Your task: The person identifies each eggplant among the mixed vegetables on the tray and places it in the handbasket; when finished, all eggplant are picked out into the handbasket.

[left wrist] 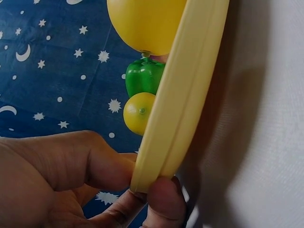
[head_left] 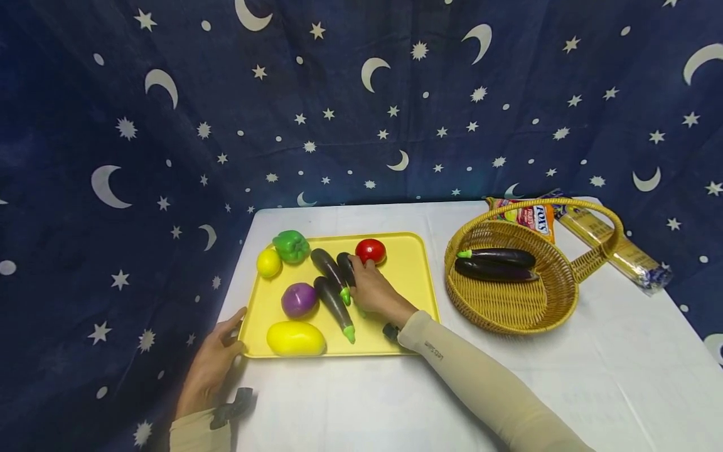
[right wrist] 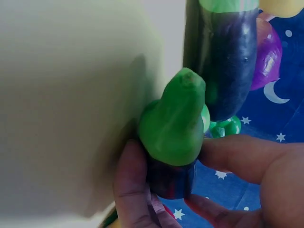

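Observation:
My left hand [head_left: 211,358] grips the near left corner of a yellow tray [head_left: 403,301]. The left wrist view has its thumb and fingers pinching the tray's rim [left wrist: 164,123]. On the tray, my right hand [head_left: 373,289] holds an eggplant [head_left: 345,269], fingers round the dark body just below its green cap [right wrist: 173,128]. Two more eggplants lie to its left, one [head_left: 326,267] close beside it and another [head_left: 333,304] nearer me. A red tomato [head_left: 371,251] sits just beyond the right fingertips.
Also on the tray are a green bell pepper [head_left: 291,246], a lemon [head_left: 268,263], a round purple item [head_left: 299,300] and a large yellow oval fruit [head_left: 296,339]. Right of it stands a wicker basket [head_left: 508,314] containing two eggplants [head_left: 497,270]. Behind are a FOX'S bag [head_left: 533,218] and a golden packet [head_left: 612,242].

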Tool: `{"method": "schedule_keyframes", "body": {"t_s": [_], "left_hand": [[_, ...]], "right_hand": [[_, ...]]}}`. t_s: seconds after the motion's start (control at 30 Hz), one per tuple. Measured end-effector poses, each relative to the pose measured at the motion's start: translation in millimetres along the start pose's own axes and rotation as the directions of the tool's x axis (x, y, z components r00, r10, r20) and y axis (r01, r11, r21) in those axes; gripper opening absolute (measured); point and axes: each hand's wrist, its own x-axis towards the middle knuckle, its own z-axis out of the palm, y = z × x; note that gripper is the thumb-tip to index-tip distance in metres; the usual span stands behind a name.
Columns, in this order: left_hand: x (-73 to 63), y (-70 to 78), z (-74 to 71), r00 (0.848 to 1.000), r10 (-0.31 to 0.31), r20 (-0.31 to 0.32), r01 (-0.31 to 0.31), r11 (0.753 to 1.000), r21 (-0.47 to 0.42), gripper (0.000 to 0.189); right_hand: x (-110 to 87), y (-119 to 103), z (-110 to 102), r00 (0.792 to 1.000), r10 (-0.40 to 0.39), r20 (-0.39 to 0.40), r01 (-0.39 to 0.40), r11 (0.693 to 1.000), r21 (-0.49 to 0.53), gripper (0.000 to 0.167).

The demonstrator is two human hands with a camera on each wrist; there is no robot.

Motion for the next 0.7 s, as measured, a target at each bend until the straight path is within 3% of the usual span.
{"method": "schedule_keyframes", "body": {"t_s": [0.37,0.7], "left_hand": [[2.1,-1.1,-0.3,1.0,0.011,0.012,-0.011,1.0,0.007,0.091],[1.3,1.5,-1.7,1.0,-0.005,0.028,0.004,1.0,0.031,0.088]], "right_hand": [[-12.2,6.7,-13.2,1.0,-0.016,0.026,0.015,1.0,0.013,0.077],[-37.0,23.2,-32.6,0.998,-0.036,0.047,0.034,0.998,0.049,0.077]]}}
